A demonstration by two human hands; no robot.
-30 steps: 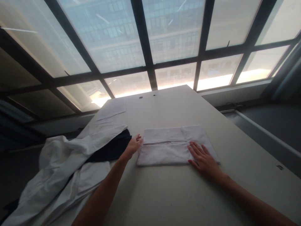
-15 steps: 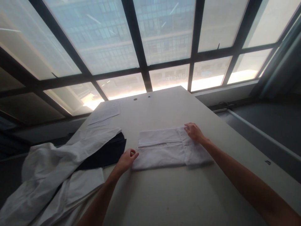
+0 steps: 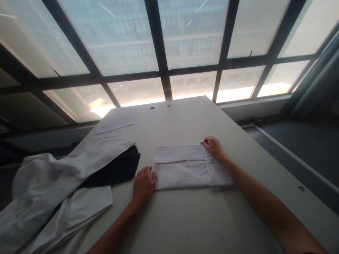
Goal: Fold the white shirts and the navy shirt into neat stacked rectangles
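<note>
A folded white garment (image 3: pixel 180 173) lies flat on the white table (image 3: pixel 206 222), with a long crease across it and a seam toward its right side. My left hand (image 3: pixel 144 183) is closed at its left edge, thumb against the cloth and fingers curled at the border. At the far edge, right of the middle, my right hand (image 3: pixel 212 145) pinches the fabric between thumb and fingers. My right forearm covers part of the garment's right end.
Left of my hands lies a heap of white cloth (image 3: pixel 60 173) with a dark navy piece (image 3: pixel 113 169) under it. Paper sheets (image 3: pixel 113 123) rest at the table's far left. Large framed windows (image 3: pixel 190 35) rise behind; a curtain (image 3: pixel 307 84) hangs at the right.
My left hand has turned and settled against the garment's left edge, its back now facing up. My right hand has shifted slightly left along the far edge. The view has tilted slightly.
</note>
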